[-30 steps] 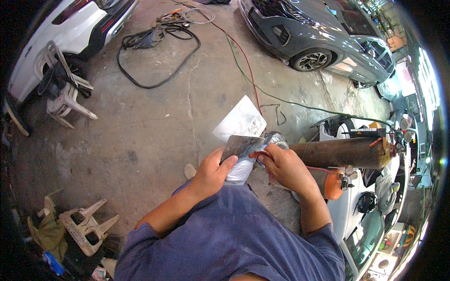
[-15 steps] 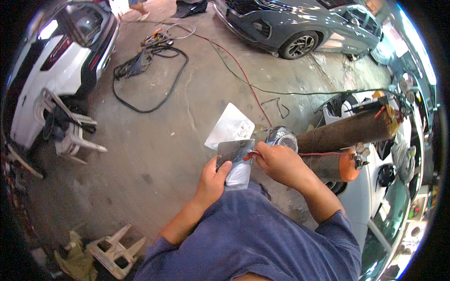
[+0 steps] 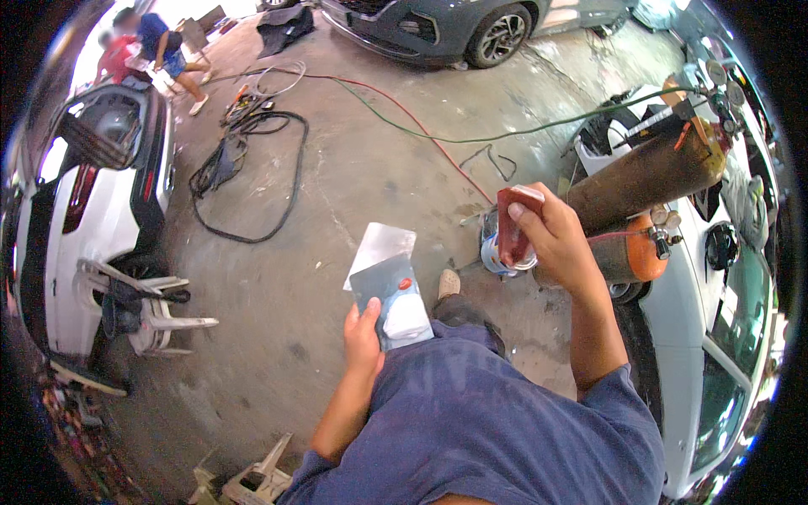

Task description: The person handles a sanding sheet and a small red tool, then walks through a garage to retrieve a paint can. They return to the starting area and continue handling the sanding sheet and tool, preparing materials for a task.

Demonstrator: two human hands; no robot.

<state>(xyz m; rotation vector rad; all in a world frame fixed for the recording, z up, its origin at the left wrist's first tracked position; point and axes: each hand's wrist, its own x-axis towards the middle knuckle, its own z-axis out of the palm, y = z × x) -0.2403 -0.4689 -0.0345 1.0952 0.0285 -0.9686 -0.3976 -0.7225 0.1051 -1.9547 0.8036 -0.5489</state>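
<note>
My left hand (image 3: 364, 337) grips a grey flat board (image 3: 369, 279) by its left side, thumb on top. On the board lie a mound of white paste (image 3: 406, 320) and a small red dab (image 3: 405, 284). A pale sheet (image 3: 383, 242) sticks out from behind the board's far edge. Raised to the right, my right hand (image 3: 555, 236) is closed around a flat reddish-brown piece (image 3: 511, 231) with a whitish end; whether it is a tube or a block, I cannot tell. Below it, partly hidden, stands a round can (image 3: 491, 244).
A brown gas cylinder (image 3: 644, 187) and an orange-topped one (image 3: 644, 257) lie at the right. Green hose (image 3: 505, 137) and black cable (image 3: 295, 194) cross the floor. A white plastic chair (image 3: 156, 320) stands left, near a white car (image 3: 118, 210). A grey car (image 3: 396, 34) is ahead.
My right hand has lifted off the board, moving right with the reddish-brown piece. The red dab now shows on the board. My left hand and board shifted left and nearer; two people came into view.
</note>
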